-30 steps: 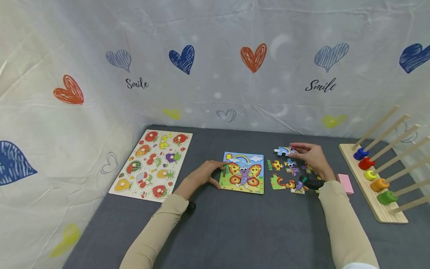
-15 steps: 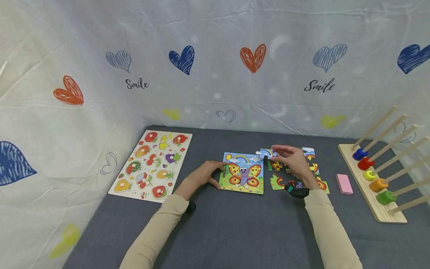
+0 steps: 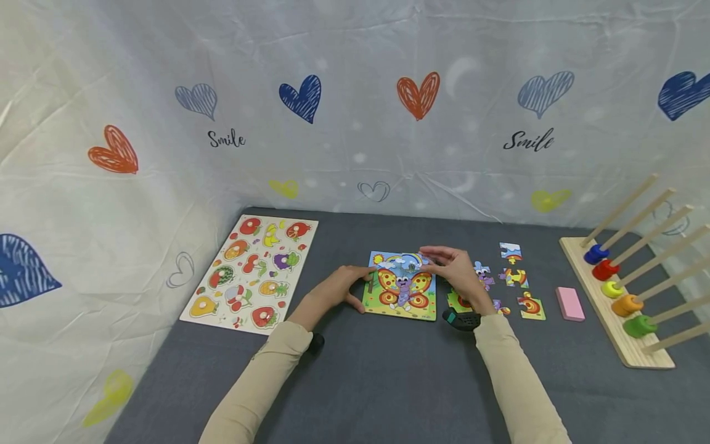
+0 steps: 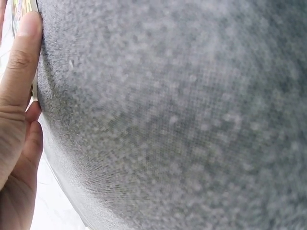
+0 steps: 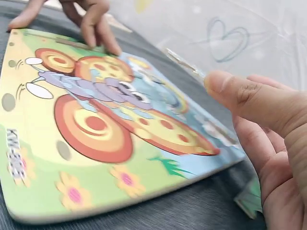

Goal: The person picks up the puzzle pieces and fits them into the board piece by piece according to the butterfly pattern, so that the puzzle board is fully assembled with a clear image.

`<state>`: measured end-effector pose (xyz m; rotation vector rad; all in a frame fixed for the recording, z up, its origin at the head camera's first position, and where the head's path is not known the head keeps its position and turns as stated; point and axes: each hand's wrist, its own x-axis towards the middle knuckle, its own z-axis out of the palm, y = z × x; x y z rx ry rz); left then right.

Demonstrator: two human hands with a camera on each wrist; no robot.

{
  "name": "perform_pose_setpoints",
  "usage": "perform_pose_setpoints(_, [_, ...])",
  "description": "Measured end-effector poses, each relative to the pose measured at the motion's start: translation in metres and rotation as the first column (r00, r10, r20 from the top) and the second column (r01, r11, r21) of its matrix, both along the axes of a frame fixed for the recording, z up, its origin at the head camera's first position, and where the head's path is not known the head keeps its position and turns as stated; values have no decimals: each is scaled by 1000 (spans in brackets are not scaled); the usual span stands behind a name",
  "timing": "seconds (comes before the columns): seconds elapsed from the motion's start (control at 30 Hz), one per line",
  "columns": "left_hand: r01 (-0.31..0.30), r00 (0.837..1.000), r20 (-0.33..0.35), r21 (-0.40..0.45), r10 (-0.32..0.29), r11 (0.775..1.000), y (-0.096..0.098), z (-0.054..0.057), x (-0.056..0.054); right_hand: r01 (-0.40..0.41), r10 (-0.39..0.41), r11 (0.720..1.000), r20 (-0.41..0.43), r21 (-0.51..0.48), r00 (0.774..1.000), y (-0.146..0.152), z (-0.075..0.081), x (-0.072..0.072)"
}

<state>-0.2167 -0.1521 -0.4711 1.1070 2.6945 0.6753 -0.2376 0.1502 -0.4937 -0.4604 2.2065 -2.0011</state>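
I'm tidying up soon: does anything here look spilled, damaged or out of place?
Nothing stands out: I see no spill or damage. The loose puzzle pieces lie apart, right of the butterfly board, but that looks ordinary for a puzzle underway.

From where I stand I count two hands, a left hand (image 3: pixel 338 287) and a right hand (image 3: pixel 456 270), two puzzle boards, one butterfly board (image 3: pixel 400 299) and one fruit board (image 3: pixel 252 277), at least six loose jigsaw pieces (image 3: pixel 534 307), one pink block (image 3: pixel 570 304), one peg rack (image 3: pixel 604 308), seven pegs (image 3: pixel 654 245).
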Motion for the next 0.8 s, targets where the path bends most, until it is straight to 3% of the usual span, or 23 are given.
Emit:
perform_pose_setpoints(0.23, [-3,1000,7,5,3,1000,0,1,2,18,-20,997,33,69,999,-14,-4,-3])
perform_pose_setpoints(0.43, [-9,1000,17,-8,9,1000,0,2,1,26,-19,986,-45,164,999,-22,-3,-6])
perform_pose_setpoints(0.7, [-2,1000,21,0,2,1000,1,2,0,40,-30,982,-56,185,998,-30,-1,-6])
perform_pose_setpoints(0.8, [-7,1000,17,-2,7,1000,1,2,0,42,-21,973,-95,228,995,-33,0,-6])
